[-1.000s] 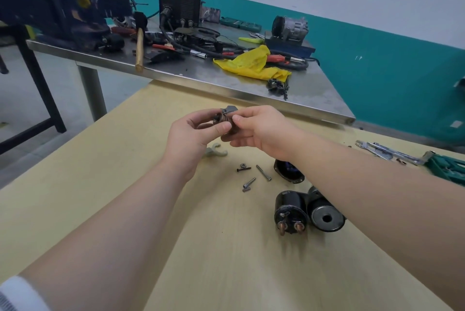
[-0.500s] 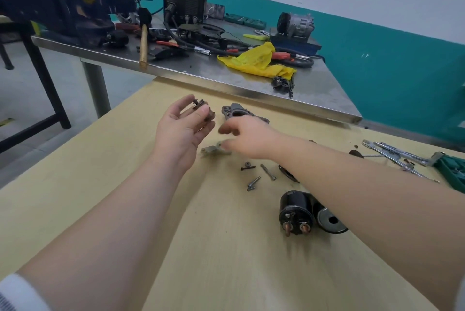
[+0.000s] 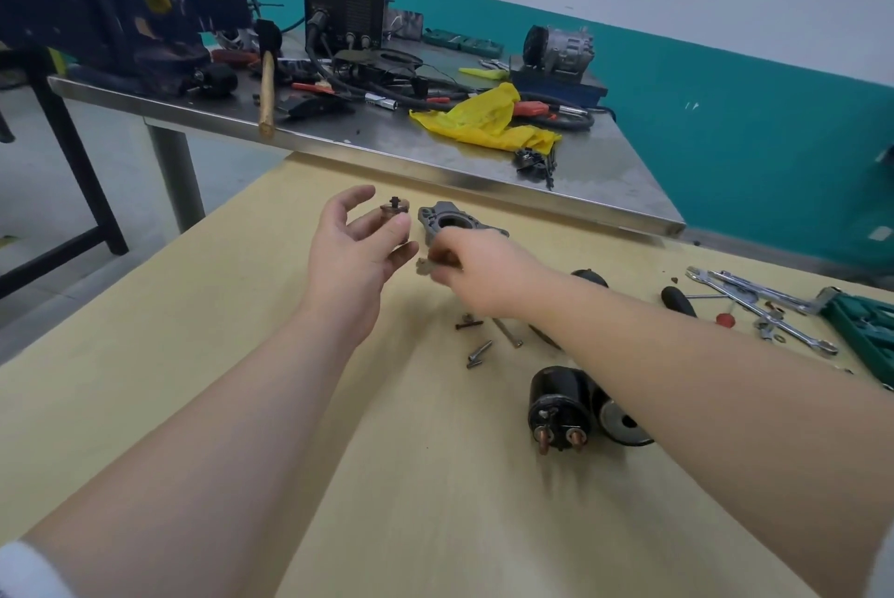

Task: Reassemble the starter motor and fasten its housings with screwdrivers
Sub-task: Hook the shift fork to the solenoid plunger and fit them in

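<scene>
Above bare tabletop, left hand (image 3: 355, 254) cradling small part (image 3: 394, 209), right hand (image 3: 479, 268) pinching lever (image 3: 425, 265).

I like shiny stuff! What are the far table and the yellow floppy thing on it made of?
The far table looks like steel: grey, smooth, and it reflects light. The yellow thing looks like thin plastic, maybe a bag, since it is crinkled and glossy.

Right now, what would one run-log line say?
left hand: holds small brown geared part | right hand: pinches small pale metal piece | grey cast housing: on yellow table
</scene>
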Demonstrator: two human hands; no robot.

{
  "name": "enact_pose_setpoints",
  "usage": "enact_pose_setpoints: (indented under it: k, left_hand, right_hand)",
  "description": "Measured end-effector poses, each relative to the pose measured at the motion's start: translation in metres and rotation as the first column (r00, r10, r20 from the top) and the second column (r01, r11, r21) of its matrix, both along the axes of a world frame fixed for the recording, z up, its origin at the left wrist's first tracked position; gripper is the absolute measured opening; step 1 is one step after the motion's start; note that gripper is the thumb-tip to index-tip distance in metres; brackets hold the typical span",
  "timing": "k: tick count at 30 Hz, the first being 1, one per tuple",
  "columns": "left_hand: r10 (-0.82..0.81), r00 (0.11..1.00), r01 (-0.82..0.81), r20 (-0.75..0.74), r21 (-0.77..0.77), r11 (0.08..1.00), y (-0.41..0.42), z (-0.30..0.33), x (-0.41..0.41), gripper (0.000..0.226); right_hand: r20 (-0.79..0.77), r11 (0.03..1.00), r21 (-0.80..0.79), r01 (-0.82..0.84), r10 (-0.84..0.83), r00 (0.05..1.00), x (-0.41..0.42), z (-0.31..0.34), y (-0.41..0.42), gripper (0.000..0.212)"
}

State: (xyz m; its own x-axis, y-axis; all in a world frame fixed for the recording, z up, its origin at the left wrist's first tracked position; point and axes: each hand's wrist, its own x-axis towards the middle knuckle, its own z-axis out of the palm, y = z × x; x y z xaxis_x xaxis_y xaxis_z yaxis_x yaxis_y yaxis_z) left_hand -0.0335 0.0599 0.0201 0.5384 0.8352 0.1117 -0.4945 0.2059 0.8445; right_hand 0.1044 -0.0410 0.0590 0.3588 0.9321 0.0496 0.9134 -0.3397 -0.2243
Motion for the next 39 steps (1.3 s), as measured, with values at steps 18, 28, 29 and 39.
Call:
enact_pose_setpoints:
  k: [18,28,29,39]
  left_hand:
    - [-0.093,0.957,0.252,-0.276,0.622,0.741,-0.118,0.003,0.001,0.041]
    - [0.067,0.974,0.145,-0.217,0.821,0.552,-0.120,-0.005,-0.002,0.032]
    - [0.097,0.975,0.122,-0.198,0.851,0.511,-0.120,-0.005,-0.003,0.031]
    - [0.194,0.980,-0.005,-0.051,0.961,0.278,-0.118,-0.004,-0.003,0.028]
  right_hand:
    - [-0.238,0.665,0.707,0.239,-0.095,0.967,-0.005,-0.049,-0.194,0.031]
    - [0.010,0.616,0.788,-0.017,0.015,1.000,-0.006,-0.047,-0.198,0.020]
    - [0.008,0.614,0.789,-0.019,0.021,1.000,-0.005,-0.046,-0.198,0.020]
    - [-0.061,0.617,0.787,-0.001,0.079,0.995,-0.009,-0.046,-0.199,0.019]
